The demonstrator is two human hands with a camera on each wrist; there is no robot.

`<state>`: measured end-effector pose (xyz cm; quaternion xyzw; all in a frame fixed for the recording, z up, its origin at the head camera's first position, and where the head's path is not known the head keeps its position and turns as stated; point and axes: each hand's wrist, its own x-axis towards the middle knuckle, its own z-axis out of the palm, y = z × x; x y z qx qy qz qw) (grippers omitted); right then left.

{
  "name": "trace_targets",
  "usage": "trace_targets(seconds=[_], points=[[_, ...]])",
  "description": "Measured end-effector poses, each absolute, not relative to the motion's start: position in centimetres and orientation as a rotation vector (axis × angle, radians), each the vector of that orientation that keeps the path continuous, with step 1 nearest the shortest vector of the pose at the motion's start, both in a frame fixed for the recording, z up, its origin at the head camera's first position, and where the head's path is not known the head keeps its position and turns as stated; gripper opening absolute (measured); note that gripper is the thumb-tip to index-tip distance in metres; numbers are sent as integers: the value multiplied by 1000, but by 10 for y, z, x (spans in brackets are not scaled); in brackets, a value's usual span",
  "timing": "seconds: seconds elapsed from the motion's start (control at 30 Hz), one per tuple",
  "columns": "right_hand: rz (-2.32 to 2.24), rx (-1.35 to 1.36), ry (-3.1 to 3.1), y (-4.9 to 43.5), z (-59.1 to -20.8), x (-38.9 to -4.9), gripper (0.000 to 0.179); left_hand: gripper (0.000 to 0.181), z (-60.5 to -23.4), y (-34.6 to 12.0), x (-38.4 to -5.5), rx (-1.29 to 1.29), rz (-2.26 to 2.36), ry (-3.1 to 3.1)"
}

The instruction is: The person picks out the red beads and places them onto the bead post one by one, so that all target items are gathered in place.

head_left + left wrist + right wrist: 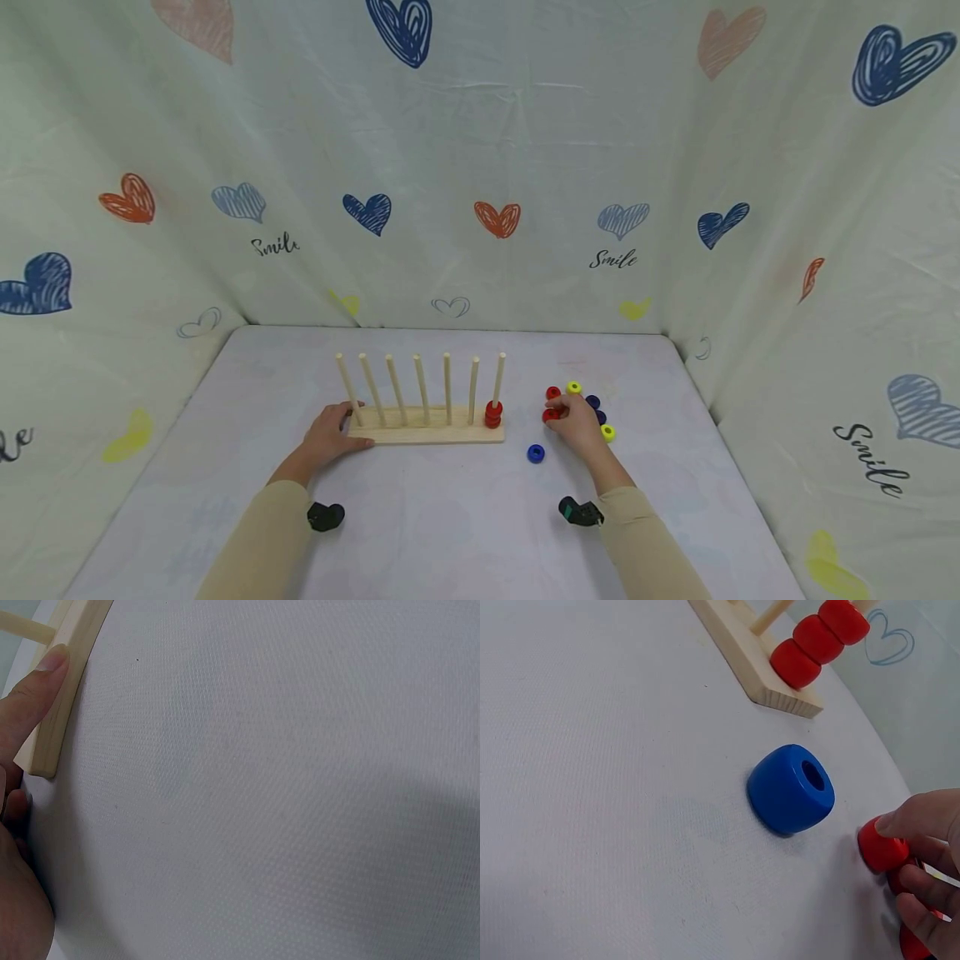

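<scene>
A wooden peg stand (427,435) with a row of upright pegs lies across the table. My left hand (327,433) grips its left end, with the thumb (49,682) along the front edge of the base. Red beads (817,639) are stacked on the rightmost peg, three showing in the right wrist view. Over to the right, my right hand (579,427) pinches a red bead (881,846) at table level; its fingers partly hide more red beads behind. A blue bead (789,789) sits apart on the table, between the stand and that hand.
Around the right hand lie another red bead (553,392), a yellow bead (573,387), dark blue beads (592,402) and a second yellow bead (608,433). A cloth printed with hearts (497,219) hangs behind and beside the white table (450,525).
</scene>
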<state>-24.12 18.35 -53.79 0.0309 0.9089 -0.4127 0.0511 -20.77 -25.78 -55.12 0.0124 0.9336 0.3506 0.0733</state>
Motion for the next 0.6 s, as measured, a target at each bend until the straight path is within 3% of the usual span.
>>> trace_targets(seconds=[0.6], points=[[-1159, 65, 2787, 183, -539, -243, 26, 79, -549, -257, -208, 39, 1042, 2796]])
